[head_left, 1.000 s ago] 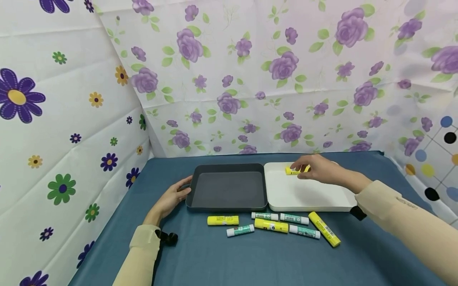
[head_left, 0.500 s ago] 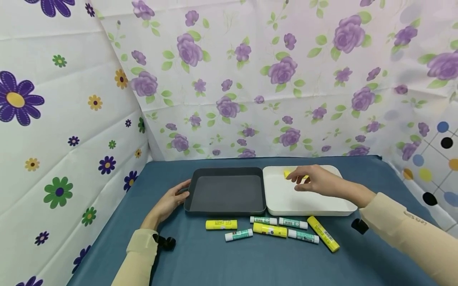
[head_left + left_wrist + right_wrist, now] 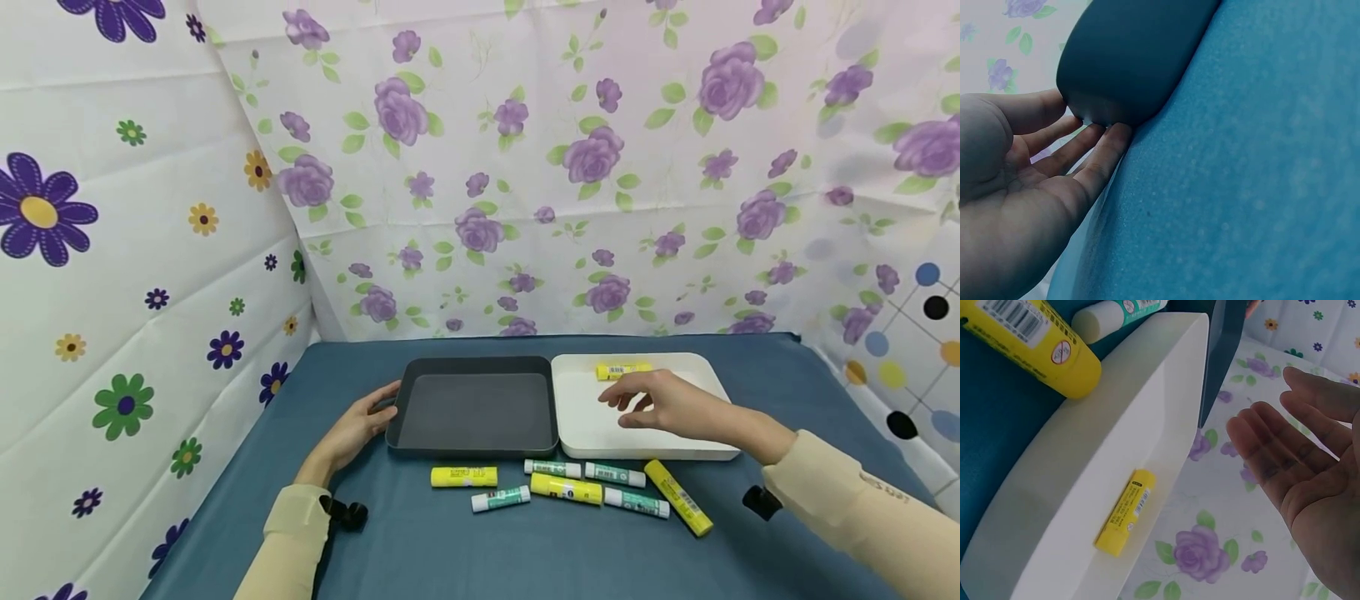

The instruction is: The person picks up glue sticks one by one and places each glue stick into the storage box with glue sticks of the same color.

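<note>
A yellow glue stick (image 3: 622,370) (image 3: 1126,511) lies at the far edge of the white tray (image 3: 592,425) (image 3: 1085,506). My right hand (image 3: 660,404) (image 3: 1300,469) hovers over that tray with relaxed, empty fingers, a little nearer to me than the stick. Beside it on the left stands a dark grey tray (image 3: 474,404) (image 3: 1135,56), nothing in it. My left hand (image 3: 358,425) (image 3: 1035,169) rests on the blue cloth with straight fingers touching the dark tray's left corner.
Several glue sticks lie in a row on the blue cloth in front of the trays: yellow ones (image 3: 463,476) (image 3: 566,488) (image 3: 678,497) and white-and-green ones (image 3: 501,498) (image 3: 615,474). Flowered sheets wall in the table at the back and both sides.
My right hand let go of the yellow glue stick in the white tray and drew back toward me, open. The left hand stayed at the dark tray.
</note>
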